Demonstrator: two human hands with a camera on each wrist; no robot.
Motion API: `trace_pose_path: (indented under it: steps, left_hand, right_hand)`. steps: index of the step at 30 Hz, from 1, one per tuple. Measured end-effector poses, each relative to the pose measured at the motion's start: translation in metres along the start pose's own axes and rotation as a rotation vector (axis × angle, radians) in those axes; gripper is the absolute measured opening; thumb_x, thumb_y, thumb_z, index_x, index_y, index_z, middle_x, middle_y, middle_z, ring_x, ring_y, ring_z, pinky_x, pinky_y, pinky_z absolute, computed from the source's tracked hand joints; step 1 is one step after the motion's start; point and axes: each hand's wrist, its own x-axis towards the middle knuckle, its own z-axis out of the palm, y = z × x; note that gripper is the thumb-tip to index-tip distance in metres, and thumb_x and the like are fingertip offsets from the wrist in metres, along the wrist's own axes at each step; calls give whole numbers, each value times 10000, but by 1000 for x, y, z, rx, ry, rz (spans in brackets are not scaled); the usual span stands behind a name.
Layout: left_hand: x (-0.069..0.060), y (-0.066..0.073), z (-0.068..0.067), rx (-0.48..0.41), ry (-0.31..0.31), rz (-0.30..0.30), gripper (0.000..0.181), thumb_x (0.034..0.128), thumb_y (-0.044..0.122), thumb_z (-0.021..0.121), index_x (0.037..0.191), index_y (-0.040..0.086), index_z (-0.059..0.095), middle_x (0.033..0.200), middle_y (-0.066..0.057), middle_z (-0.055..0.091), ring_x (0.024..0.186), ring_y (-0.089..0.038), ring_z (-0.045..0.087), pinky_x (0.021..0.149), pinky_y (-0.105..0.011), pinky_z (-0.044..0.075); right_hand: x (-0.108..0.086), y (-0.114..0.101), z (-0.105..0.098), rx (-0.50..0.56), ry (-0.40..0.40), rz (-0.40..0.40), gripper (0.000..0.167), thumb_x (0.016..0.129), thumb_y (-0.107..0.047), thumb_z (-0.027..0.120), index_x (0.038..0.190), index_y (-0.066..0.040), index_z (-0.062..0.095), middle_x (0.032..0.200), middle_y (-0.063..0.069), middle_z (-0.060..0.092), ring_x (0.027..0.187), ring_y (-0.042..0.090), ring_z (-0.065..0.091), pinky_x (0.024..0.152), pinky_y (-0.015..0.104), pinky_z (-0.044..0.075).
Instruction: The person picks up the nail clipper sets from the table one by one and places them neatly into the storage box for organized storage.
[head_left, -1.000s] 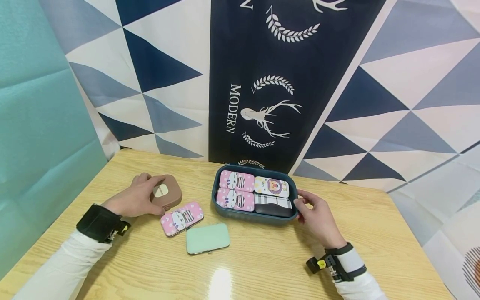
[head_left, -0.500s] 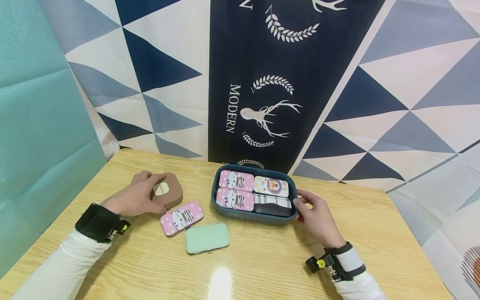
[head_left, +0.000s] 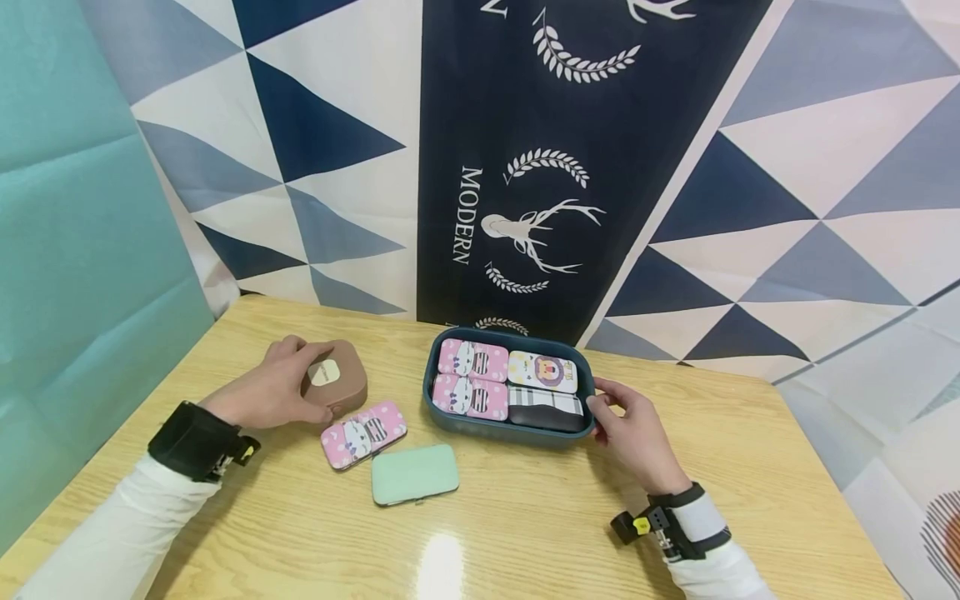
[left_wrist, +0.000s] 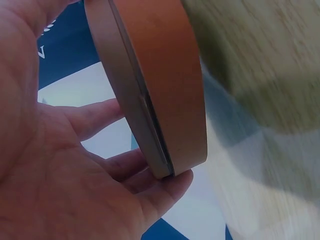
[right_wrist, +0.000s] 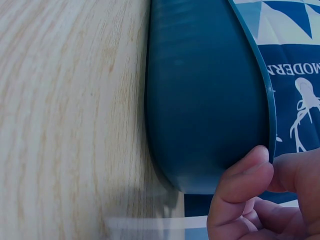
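Observation:
My left hand [head_left: 272, 390] grips a brown rounded-square case [head_left: 350, 382] with a cream label, at the left of the table. In the left wrist view, fingers and thumb span the brown case's [left_wrist: 172, 85] edges, and a seam runs along its side. My right hand [head_left: 636, 437] pinches the right end of a dark blue oblong bin [head_left: 480, 429]; thumb and finger close over the rim in the right wrist view. Inside the bin lie two pink cat-print cases [head_left: 471, 397], a lion-print case [head_left: 543, 372] and a black-and-plaid case [head_left: 546, 408].
Just below the brown case lies another pink cat-print case [head_left: 364, 435], tilted on the table. Beside it is a mint green case [head_left: 415, 474]. A patterned cloth [head_left: 517, 167] hangs behind the wooden table [head_left: 540, 525].
The brown case has shifted slightly to the right and away from me in my left hand. My right hand and the bin have stayed in place.

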Motion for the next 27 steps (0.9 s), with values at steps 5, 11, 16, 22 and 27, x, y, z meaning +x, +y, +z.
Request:
trace_pose_path:
  steps: [5, 11, 16, 22, 27]
  left_hand:
    - [3, 2, -4, -1, -1, 6, 1016, 781, 331, 905, 1590, -26, 406, 1180, -155, 475, 1076, -324, 409, 829, -431, 428]
    - [6, 6, -10, 6, 2, 17, 994, 799, 325, 899, 1595, -12, 409, 1238, -173, 477, 1102, -332, 410, 853, -445, 433]
    - [7, 10, -13, 12, 5, 33, 985, 797, 319, 892, 1590, -15, 414, 1228, -166, 479, 1109, -334, 408, 862, -448, 430]
    - [7, 14, -17, 23, 8, 40, 993, 789, 319, 886, 1593, -16, 409, 1235, -170, 476, 1114, -325, 407, 863, -446, 439]
    - [8, 18, -20, 30, 18, 41, 1004, 772, 325, 886, 1595, 1, 412, 1245, -173, 479, 1111, -320, 409, 856, -446, 445]
  right_hand:
    - [0, -2, 0, -4, 0, 3, 459, 1094, -149, 584, 1513, 32, 531, 1078, 191, 564, 679, 205, 616, 587, 293, 532]
    - [1, -2, 0, -12, 4, 2, 461, 1094, -154, 584, 1512, 33, 531, 1067, 184, 570, 680, 203, 615, 584, 294, 529]
    - [1, -1, 0, -10, 5, 2, 452, 1093, -145, 583, 1508, 29, 538, 1075, 190, 570, 673, 199, 616, 585, 292, 534]
    - [0, -2, 0, 0, -2, 4, 456, 1094, -151, 584, 1510, 29, 536, 1081, 191, 568, 666, 198, 613, 584, 295, 531]
    - [0, -1, 0, -1, 3, 7, 444, 1093, -144, 582, 1504, 20, 546, 1079, 194, 567, 666, 199, 613, 588, 291, 533]
